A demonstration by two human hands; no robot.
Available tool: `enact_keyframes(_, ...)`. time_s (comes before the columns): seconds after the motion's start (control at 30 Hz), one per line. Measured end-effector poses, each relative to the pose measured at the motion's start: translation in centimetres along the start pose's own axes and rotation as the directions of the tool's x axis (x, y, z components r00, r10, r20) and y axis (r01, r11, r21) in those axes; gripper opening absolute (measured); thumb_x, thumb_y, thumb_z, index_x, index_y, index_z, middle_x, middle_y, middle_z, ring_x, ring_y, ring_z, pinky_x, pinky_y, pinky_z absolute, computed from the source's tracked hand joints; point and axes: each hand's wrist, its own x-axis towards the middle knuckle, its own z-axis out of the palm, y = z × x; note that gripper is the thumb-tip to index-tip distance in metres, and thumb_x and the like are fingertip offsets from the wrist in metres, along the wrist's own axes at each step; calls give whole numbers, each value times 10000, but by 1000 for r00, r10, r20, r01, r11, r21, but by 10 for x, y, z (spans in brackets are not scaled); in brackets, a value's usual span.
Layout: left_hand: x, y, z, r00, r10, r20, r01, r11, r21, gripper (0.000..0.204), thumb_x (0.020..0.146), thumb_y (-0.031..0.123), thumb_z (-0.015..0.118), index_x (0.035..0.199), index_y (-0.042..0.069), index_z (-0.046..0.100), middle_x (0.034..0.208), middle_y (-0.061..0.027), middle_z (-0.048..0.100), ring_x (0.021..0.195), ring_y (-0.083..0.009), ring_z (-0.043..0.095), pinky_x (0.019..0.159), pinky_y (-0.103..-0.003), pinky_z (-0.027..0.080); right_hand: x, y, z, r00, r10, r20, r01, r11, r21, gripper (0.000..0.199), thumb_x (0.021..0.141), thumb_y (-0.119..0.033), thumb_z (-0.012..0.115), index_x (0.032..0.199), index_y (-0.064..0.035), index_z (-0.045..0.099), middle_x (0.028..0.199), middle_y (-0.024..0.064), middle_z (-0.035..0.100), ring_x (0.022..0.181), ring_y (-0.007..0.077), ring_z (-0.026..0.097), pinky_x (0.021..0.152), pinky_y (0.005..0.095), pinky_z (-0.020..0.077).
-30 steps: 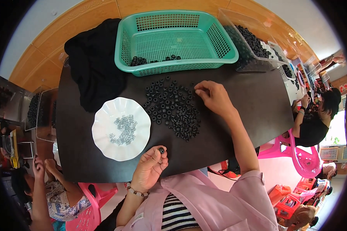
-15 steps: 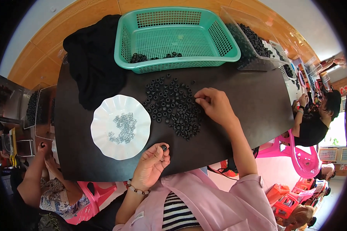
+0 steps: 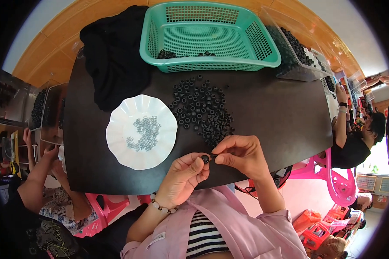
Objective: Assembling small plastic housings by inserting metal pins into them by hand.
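Near the table's front edge, my left hand (image 3: 183, 177) pinches a round black cap with a hollow centre (image 3: 205, 159) between thumb and fingertips. My right hand (image 3: 245, 158) meets it from the right, thumb and forefinger closed on a small black piece (image 3: 214, 156) right beside the cap. Whether the two parts touch is too small to tell. Beyond my hands lies a heap of black ring-shaped caps (image 3: 199, 103), with smaller black pieces (image 3: 216, 127) at its near right side. Left of the heap, a white scalloped plate (image 3: 118, 140) holds small clear pieces (image 3: 147, 133).
A green mesh basket (image 3: 216, 65) at the back has a few black caps in it. Black cloth (image 3: 114, 56) lies to its left. Right of it stands a clear bin (image 3: 296, 73) of black parts. People sit at both sides, one near a pink chair (image 3: 341, 179).
My right hand has come from the heap's right edge down to my left hand, with a small black piece in its fingers. My left hand still holds the cap. The view has shifted slightly.
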Motion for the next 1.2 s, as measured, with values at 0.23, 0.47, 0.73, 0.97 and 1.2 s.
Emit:
enact_keyframes(0.23, -6, -1, -4, 999, 28, -22, -27, 999, 38, 267, 894, 210, 647, 1083, 22, 631, 892, -21, 651, 798, -102, 589, 761, -241, 486, 2, -1, 6, 994, -101, 51, 103, 994, -35, 172, 723, 46, 756, 884, 5, 714, 848, 78, 643, 770, 130, 594, 702, 234, 468)
enact_keyframes(0.47, -9, 1, -3, 997, 32, -73, -29, 999, 34, 226, 904, 218, 629, 1018, 24, 611, 846, -21, 618, 770, -107, 580, 705, -243, 472, 3, 2, 11, 978, -191, 79, 204, 956, -211, 163, 690, 12, 788, 841, -13, 732, 793, 60, 649, 741, 124, 573, 666, 238, 439)
enact_keyframes(0.73, -10, 1, -6, 996, 20, -87, -19, 1000, 16, 218, 893, 217, 642, 998, 26, 624, 816, -27, 631, 744, -103, 587, 689, -244, 473, 4, 1, 16, 973, -220, 71, 231, 912, -340, 179, 658, -12, 808, 822, -34, 740, 741, 28, 651, 726, 120, 557, 669, 253, 420)
enact_keyframes(0.97, -8, 0, -10, 995, 39, -87, -35, 998, 44, 212, 886, 193, 650, 1007, 19, 642, 827, -42, 647, 734, -106, 589, 677, -245, 472, 5, 4, 16, 965, -247, 87, 261, 894, -365, 176, 648, -25, 815, 806, -49, 740, 730, 12, 652, 728, 117, 551, 682, 254, 419)
enact_keyframes(1.2, -11, 7, -12, 992, 97, -79, -73, 963, 259, 199, 844, 148, 693, 986, 11, 668, 799, -79, 665, 684, -134, 594, 630, -249, 481, 4, 2, 11, 979, -114, 171, 168, 923, -346, 273, 690, -68, 801, 953, -53, 728, 836, 22, 659, 775, 123, 546, 685, 249, 420)
